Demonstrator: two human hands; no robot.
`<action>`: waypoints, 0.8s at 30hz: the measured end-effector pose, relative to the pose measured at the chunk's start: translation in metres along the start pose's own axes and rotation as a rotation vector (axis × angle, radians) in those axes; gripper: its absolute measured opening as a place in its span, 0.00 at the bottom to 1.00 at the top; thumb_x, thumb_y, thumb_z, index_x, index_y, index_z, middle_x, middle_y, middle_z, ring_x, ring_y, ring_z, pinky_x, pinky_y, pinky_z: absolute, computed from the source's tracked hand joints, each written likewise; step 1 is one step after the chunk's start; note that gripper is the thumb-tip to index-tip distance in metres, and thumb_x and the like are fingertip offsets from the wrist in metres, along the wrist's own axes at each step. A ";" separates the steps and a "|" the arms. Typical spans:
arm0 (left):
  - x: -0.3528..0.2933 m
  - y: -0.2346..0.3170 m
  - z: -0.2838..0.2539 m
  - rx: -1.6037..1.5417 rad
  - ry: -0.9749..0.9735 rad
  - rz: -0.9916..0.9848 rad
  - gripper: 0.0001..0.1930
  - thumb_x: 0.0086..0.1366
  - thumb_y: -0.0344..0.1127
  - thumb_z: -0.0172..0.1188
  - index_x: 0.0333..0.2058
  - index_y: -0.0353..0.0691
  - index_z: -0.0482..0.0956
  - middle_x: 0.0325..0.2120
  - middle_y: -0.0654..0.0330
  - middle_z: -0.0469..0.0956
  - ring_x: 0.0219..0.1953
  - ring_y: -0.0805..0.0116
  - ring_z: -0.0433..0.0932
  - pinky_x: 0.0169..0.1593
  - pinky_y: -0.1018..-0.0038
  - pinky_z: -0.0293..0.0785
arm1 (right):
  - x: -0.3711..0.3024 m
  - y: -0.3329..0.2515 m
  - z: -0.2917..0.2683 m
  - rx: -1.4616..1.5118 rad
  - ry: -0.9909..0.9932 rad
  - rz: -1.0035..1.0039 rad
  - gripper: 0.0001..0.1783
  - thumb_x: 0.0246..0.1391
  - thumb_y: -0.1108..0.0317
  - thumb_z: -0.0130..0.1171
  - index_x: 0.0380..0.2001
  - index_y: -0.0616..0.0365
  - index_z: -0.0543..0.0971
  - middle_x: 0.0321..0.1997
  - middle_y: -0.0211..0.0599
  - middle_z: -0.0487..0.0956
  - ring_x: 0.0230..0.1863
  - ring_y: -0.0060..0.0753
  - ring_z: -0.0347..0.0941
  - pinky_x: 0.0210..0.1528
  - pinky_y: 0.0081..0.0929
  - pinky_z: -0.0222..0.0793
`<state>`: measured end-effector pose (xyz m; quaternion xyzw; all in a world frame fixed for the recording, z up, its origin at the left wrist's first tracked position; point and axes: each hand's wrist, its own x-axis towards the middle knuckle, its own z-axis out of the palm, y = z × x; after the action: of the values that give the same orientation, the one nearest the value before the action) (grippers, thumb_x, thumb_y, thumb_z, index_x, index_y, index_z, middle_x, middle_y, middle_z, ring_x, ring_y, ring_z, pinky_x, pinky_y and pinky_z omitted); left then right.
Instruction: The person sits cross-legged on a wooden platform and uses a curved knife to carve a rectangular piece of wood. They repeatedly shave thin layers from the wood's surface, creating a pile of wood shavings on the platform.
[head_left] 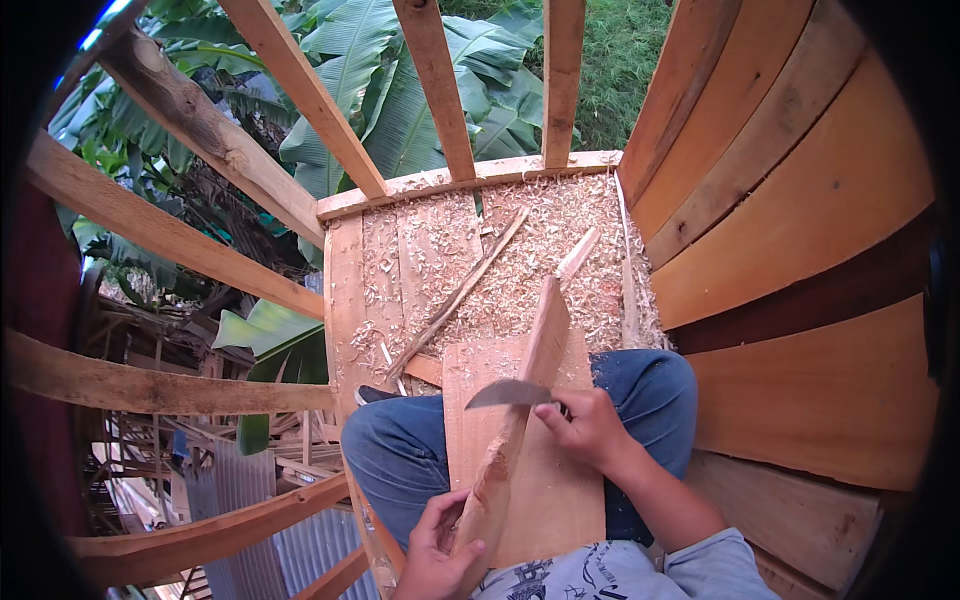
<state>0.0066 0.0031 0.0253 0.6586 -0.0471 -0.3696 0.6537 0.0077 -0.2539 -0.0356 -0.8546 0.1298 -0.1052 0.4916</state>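
A long piece of wood (545,335) slants up and away from my lap, its near part roughly cut along one edge. Around its near end my left hand (446,548) is closed. My right hand (588,425) grips a knife by the handle, which the fingers mostly hide. The broad, curved knife blade (505,394) points left and lies across the wood at about its middle. Under the wood, a flat board (470,375) rests over my legs between my jeans-clad knees.
Curly wood shavings (500,240) cover much of the plank floor, where a thin stick (460,293) lies. Spaced wooden slats (435,85) stand at the front and left, with banana leaves beyond. A wall of wide planks (800,230) rises at the right.
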 end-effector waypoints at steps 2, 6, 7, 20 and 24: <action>0.002 0.003 0.002 -0.008 -0.007 -0.006 0.34 0.50 0.22 0.65 0.56 0.33 0.61 0.53 0.53 0.68 0.58 0.65 0.66 0.63 0.68 0.58 | -0.017 -0.006 0.006 -0.020 -0.098 -0.062 0.21 0.53 0.51 0.60 0.23 0.60 0.78 0.16 0.45 0.75 0.19 0.47 0.75 0.22 0.35 0.69; 0.001 0.004 0.004 -0.014 -0.004 -0.022 0.34 0.50 0.23 0.65 0.56 0.33 0.61 0.53 0.54 0.68 0.58 0.65 0.66 0.63 0.68 0.58 | -0.034 -0.015 0.003 -0.032 -0.118 0.054 0.22 0.51 0.48 0.61 0.21 0.59 0.79 0.15 0.42 0.75 0.19 0.42 0.77 0.22 0.32 0.71; 0.002 0.004 0.005 -0.020 -0.009 -0.019 0.33 0.51 0.23 0.65 0.56 0.33 0.61 0.53 0.54 0.68 0.58 0.65 0.66 0.63 0.68 0.58 | -0.036 -0.016 0.002 -0.075 -0.108 0.065 0.23 0.51 0.47 0.61 0.21 0.59 0.79 0.15 0.42 0.75 0.19 0.42 0.76 0.22 0.32 0.70; -0.003 0.010 0.013 0.011 -0.021 -0.022 0.31 0.53 0.19 0.59 0.56 0.33 0.61 0.54 0.52 0.67 0.60 0.65 0.64 0.63 0.69 0.56 | 0.013 0.016 -0.052 -0.363 0.260 0.319 0.32 0.54 0.42 0.56 0.17 0.65 0.76 0.12 0.52 0.70 0.19 0.55 0.72 0.23 0.43 0.66; -0.002 0.012 0.010 0.037 -0.044 -0.039 0.30 0.54 0.19 0.58 0.56 0.32 0.61 0.54 0.51 0.67 0.60 0.65 0.64 0.63 0.69 0.57 | -0.002 0.008 -0.053 -0.315 0.133 0.260 0.31 0.53 0.42 0.58 0.15 0.64 0.75 0.10 0.49 0.69 0.17 0.52 0.72 0.21 0.39 0.65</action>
<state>0.0050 -0.0055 0.0380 0.6632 -0.0556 -0.3955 0.6329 -0.0117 -0.3000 -0.0170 -0.8881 0.2859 -0.0754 0.3519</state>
